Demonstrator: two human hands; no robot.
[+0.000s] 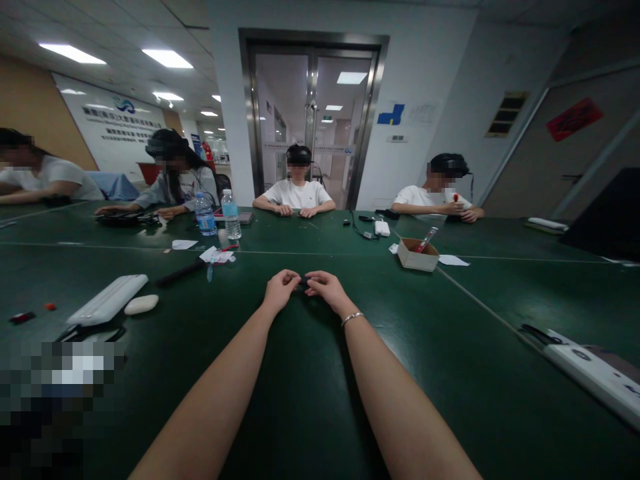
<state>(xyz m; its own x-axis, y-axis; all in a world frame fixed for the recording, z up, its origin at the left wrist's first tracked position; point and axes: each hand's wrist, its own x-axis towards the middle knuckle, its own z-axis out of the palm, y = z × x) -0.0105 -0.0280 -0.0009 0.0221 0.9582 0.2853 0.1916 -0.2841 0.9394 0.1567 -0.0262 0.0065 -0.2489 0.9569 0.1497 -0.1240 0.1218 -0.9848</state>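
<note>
a small dark object [302, 283] sits between your hands on the green surface [310, 373]. your left hand [281, 288] and right hand [323, 285] pinch it, fingers curled closed around it. a cardboard box [418, 254] stands well apart.

A big green table [310, 400] fills the room. Behind it, in the white wall [425, 60], is a glass door [311, 127] with a shiny metal frame. Left of the door hangs a white sign [117, 127] with words too small to read. Bright lights [167, 58] glow on the ceiling left of the door. Right of the door is a small blue mark [391, 115], maybe a sticker.
</note>
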